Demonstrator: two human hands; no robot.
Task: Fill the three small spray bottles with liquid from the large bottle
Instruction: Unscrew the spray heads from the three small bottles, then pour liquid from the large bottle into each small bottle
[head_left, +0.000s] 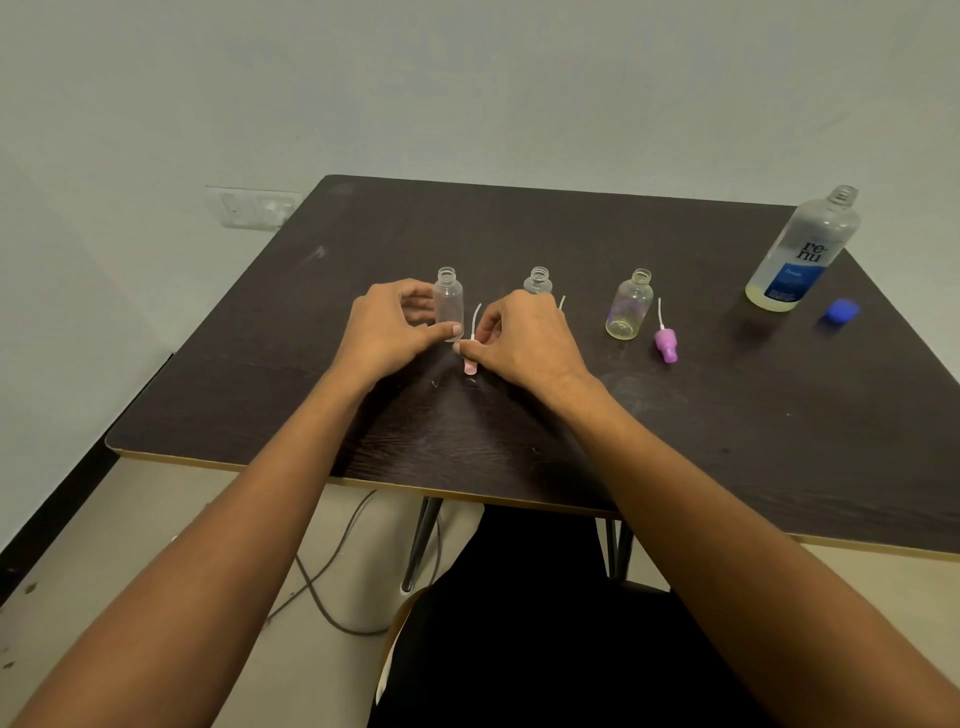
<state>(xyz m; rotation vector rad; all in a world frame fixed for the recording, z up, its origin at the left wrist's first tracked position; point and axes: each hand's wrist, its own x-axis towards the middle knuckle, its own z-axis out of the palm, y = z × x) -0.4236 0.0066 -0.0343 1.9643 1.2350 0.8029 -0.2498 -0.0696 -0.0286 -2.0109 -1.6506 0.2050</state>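
Your left hand: holds the left small bottle, fingers curled round it.
Your right hand: pinches the pink spray top, just beside that bottle.
Big bottle: open, standing far right on the table.

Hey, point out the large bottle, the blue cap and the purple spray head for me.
Large bottle (802, 265), head view, on its label, mid-body.
Blue cap (842, 312), head view, on its top face.
Purple spray head (666, 344), head view, on its purple body, below the white tube.
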